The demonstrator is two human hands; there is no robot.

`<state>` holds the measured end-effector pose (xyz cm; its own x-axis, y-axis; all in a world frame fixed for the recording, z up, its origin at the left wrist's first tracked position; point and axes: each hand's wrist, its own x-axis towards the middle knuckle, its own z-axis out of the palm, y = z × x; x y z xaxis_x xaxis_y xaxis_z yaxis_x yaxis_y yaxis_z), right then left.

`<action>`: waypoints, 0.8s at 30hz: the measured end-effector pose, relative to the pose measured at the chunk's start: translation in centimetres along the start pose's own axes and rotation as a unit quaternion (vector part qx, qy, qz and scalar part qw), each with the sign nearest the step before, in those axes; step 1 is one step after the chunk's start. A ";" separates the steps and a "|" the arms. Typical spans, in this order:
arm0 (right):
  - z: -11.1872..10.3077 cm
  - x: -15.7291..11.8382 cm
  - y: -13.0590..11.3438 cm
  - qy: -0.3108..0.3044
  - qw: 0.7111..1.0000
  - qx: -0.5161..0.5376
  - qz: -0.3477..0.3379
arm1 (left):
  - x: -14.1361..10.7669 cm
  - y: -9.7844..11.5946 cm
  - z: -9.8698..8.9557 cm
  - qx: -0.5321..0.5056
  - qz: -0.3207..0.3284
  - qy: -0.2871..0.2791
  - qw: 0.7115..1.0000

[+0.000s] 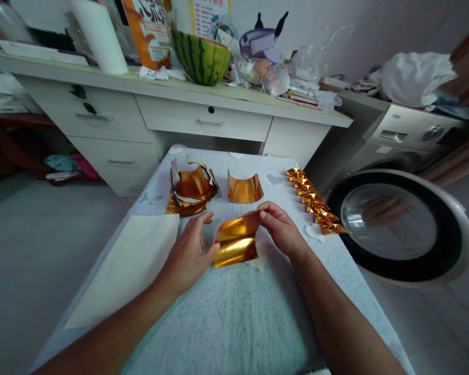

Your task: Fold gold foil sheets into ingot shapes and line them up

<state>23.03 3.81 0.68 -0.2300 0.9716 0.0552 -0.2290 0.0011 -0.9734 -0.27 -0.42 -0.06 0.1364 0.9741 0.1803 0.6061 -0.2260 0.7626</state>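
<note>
A sheet of shiny gold foil paper [236, 246], creased across its middle, is between my hands above the cloth-covered table. My right hand [283, 229] pinches its far right corner between thumb and fingers. Beside its left edge is my left hand [189, 255], fingers apart, the thumb tip touching the paper's edge. Farther back lies a single curled gold sheet [245, 188]. To its left is a stack of curled gold sheets [191, 185] with pale undersides. A row of folded gold foil pieces [312, 200] runs down the table's right side.
White paper [128, 260] lies along the table's left side. Behind stands a white desk [203, 122] with drawers, holding a cut watermelon [201, 57], a paper roll [101, 39] and plastic bags. On the right, a washing machine's round door [398, 224] hangs open close to the table.
</note>
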 end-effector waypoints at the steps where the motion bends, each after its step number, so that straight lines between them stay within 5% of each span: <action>1: 0.1 0.0 0.0 0.003 1.000 0.007 0.004 | 0.1 0.0 -0.1 0.003 0.000 -0.022 1.000; 8: 0.6 0.2 0.0 0.025 0.999 0.022 0.026 | 0.3 -0.7 -0.1 -0.086 -0.060 -0.139 0.985; 12: 0.4 0.1 -0.1 0.020 0.999 0.026 0.021 | 0.4 -1.0 0.0 -0.133 -0.088 -0.115 0.981; 20: 0.1 -0.7 -1.3 -0.081 0.996 0.041 -0.003 | 0.5 -0.4 -0.1 -0.088 0.004 -0.020 0.996; 24: -0.1 -0.8 -1.5 -0.119 0.992 0.028 -0.031 | 0.2 0.4 -0.5 -0.048 0.060 -0.016 0.997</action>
<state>23.62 3.02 2.04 -0.4290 0.8866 0.1730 -0.3012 0.0401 -0.9527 -0.35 -0.35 0.57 0.2293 0.9394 0.2549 0.5058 -0.3387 0.7933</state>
